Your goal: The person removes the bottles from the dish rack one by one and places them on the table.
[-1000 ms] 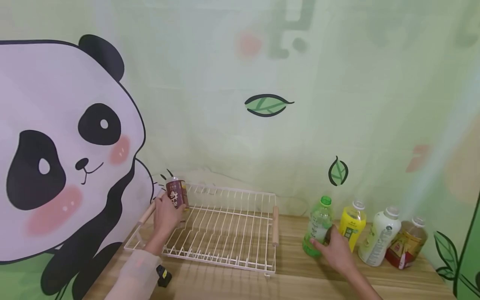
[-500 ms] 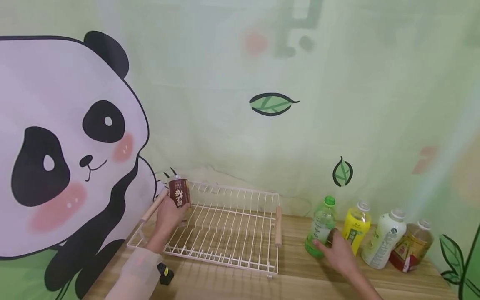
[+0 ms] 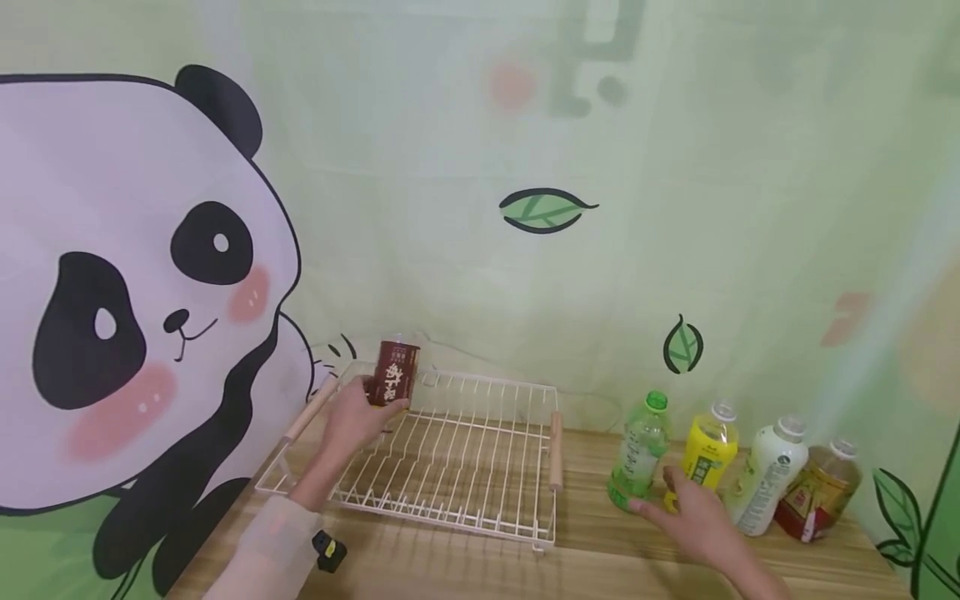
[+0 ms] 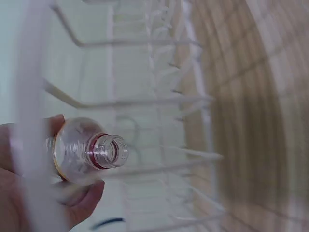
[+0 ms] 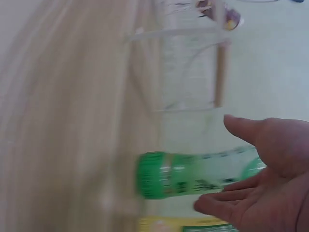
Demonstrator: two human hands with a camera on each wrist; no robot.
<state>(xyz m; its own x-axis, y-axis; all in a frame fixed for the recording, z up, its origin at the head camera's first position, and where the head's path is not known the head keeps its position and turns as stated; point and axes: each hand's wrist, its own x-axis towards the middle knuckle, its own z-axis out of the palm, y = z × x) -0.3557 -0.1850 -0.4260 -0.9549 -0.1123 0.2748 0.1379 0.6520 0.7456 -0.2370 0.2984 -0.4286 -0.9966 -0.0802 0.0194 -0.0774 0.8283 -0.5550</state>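
Note:
My left hand (image 3: 356, 412) grips a small plastic bottle (image 3: 396, 375) with a dark red label, above the left part of a white wire rack (image 3: 450, 524). In the left wrist view, the bottle's clear, uncapped neck (image 4: 111, 151) points toward the tabletop, so it is held upside down. My right hand (image 3: 693, 518) is spread beside a green bottle (image 3: 639, 450), with thumb and fingers apart. In the right wrist view, its fingers overlap the green bottle (image 5: 193, 174); whether they touch it I cannot tell.
To the right of the green bottle stand a yellow-labelled bottle (image 3: 712, 446), a white bottle (image 3: 767, 477) and a red-brown bottle (image 3: 817, 492). The rack has wooden handles (image 3: 556, 450). A small black device (image 3: 328, 550) is beside the left sleeve. A panda-printed backdrop (image 3: 450, 275) rises behind the table.
My left hand has carried the dark red bottle right and slightly up, away from the rack's left end. My right hand has loosened from the green bottle, which still stands in place.

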